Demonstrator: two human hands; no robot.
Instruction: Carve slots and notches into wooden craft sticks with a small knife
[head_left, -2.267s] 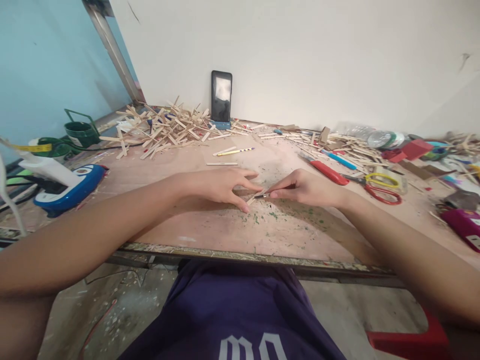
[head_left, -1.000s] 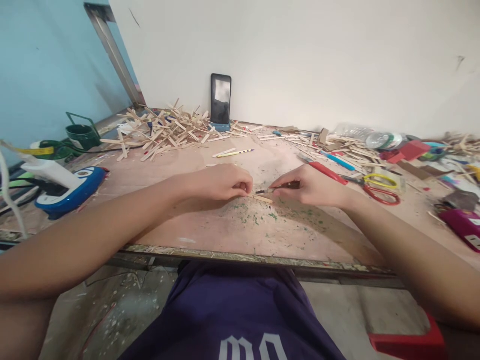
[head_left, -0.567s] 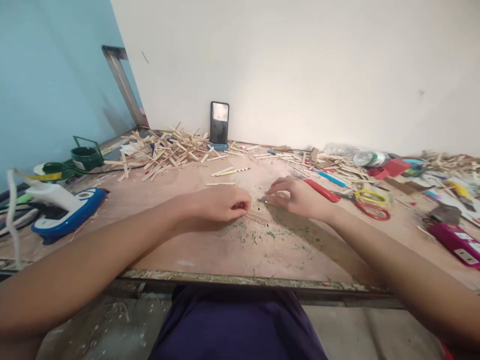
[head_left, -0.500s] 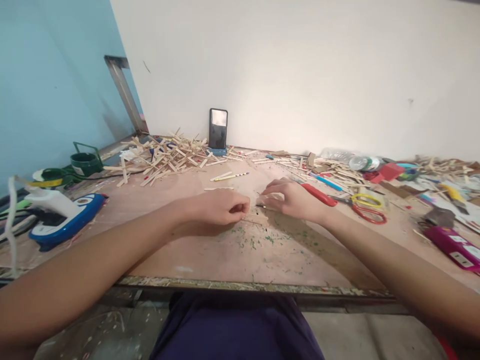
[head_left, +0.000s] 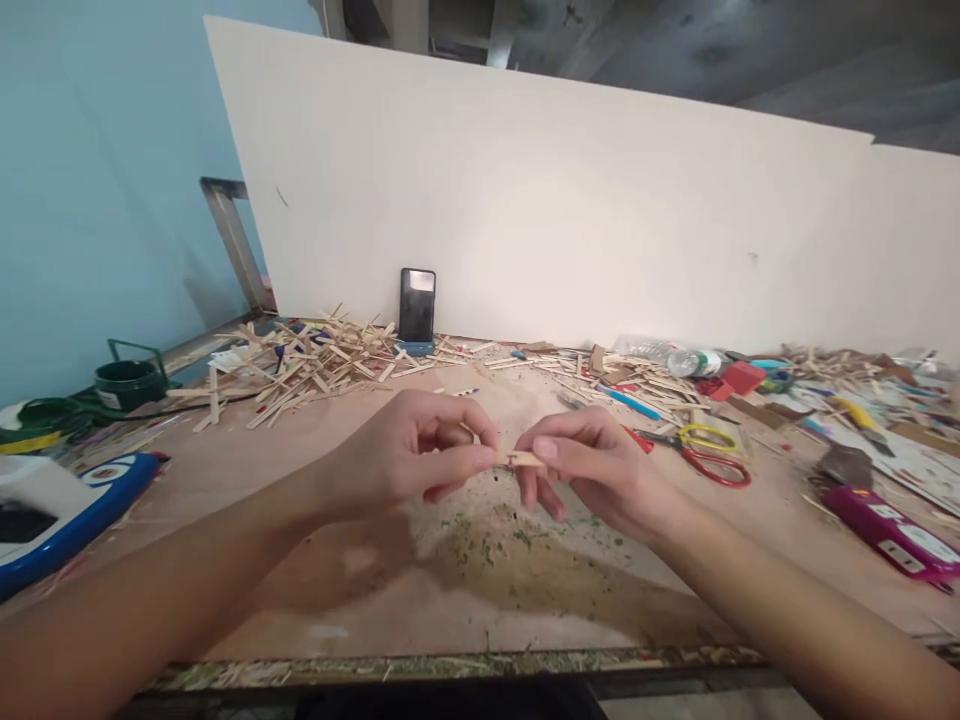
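Observation:
Raised a little above the table, a short piece of flat wooden stick (head_left: 525, 459) with small dark marks spans the gap between my hands. My left hand (head_left: 416, 448) pinches its left end between thumb and index finger. On the other end, the thumb and index finger of my right hand (head_left: 596, 462) are closed, with the lower fingers hanging loose. Fingertips cover both ends of the piece. Green crumbs (head_left: 525, 538) lie scattered on the tabletop (head_left: 360, 590) below. A patterned pencil (head_left: 466, 391) shows partly behind my left hand.
Heaped wooden sticks (head_left: 330, 355) lie at the back left beside a propped phone (head_left: 417, 305). To the right are scissors (head_left: 712, 455), a blue pen (head_left: 628, 402), a plastic bottle (head_left: 686, 362) and a magenta power strip (head_left: 885, 530). A blue power strip (head_left: 90, 520) sits at left.
Both hands have lifted from the tabletop and come together, now holding the stick piece between them. The camera view has tilted upward, showing more above the white board.

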